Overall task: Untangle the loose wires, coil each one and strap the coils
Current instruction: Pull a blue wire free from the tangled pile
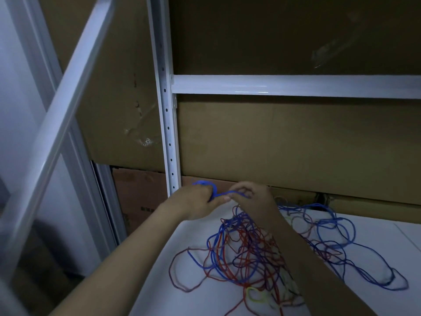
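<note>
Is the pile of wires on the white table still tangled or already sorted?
Tangled. The red and blue wires cross in one loose heap on the table; only one blue wire is lifted between the hands.

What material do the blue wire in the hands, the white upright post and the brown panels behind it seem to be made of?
Blue wire: apparently plastic-insulated, smooth; it bends into soft loops between the left hand and right hand.
White upright post: probably painted metal; glossy, with a row of punched holes.
Brown panels: likely cardboard; matte, with clear tape patches.
</note>
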### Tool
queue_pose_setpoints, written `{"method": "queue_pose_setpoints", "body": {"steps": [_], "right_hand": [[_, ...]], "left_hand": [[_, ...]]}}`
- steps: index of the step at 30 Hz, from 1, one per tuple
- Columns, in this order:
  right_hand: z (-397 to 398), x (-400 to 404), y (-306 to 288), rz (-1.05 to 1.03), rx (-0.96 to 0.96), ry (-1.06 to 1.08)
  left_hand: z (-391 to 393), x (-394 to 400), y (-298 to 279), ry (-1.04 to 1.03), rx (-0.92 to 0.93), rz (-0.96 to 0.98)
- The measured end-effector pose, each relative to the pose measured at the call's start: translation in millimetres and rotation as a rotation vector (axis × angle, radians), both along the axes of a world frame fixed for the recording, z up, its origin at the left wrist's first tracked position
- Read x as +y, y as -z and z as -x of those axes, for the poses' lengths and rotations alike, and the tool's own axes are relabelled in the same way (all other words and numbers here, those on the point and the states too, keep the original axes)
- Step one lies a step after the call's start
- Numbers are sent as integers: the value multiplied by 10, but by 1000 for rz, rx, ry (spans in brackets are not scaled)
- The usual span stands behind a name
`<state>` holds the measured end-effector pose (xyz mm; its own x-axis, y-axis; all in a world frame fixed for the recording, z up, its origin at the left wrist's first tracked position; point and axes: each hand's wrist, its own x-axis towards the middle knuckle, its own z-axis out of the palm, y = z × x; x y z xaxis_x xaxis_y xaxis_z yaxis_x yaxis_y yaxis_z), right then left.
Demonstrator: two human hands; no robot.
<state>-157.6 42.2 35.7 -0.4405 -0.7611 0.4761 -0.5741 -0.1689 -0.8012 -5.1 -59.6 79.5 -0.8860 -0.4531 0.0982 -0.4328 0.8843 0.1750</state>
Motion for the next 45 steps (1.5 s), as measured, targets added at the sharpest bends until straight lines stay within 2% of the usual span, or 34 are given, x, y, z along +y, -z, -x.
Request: {"method": "queue_pose_setpoints", "body": {"steps": [2,4,9,12,15,16,18,20,24,26,29,31,34,38,40,44,45], "right_hand": [[-13,-53,-15,92,-29,8],[-10,-106,30,115,-142,-12],[-61,-121,322,-198,-208,-193],[-97,-85,491,-302,-4,-243],[-127,-93,530,-354,59,-254],[-130,-93,539,-373,62,-246],[-114,-94,597,-426,119,-218],[-113,-108,664,-495,217,-206],[-158,-203,717,-542,266,-138],[-172,-230,718,-529,308,-132],[-182,-194,710,-487,386,-124],[-162,-163,684,-427,441,-97],[-109,-98,598,-301,440,-105],[-68,-57,490,-209,493,-49],[-47,-72,428,-185,435,-5],[14,-118,174,-171,131,52],[33,-129,110,-178,132,96]], "left_hand": [[-27,36,2,9,8,-262],[-77,39,-28,52,97,-543],[-118,55,-74,175,532,-1103],[-26,75,-95,165,742,-1310],[145,79,-52,75,930,-1412],[210,77,-33,26,945,-1356],[314,57,70,-93,834,-1043],[336,22,257,-131,622,-748],[262,-147,595,-58,104,-319],[225,-190,610,-103,-134,-209],[191,-188,555,-120,-306,-294],[156,-172,501,-79,-337,-364],[122,-166,451,-19,-344,-312],[114,-195,382,34,-158,-257],[116,-187,308,74,-26,-196],[185,-163,130,67,142,57],[212,-152,86,56,168,103]]}}
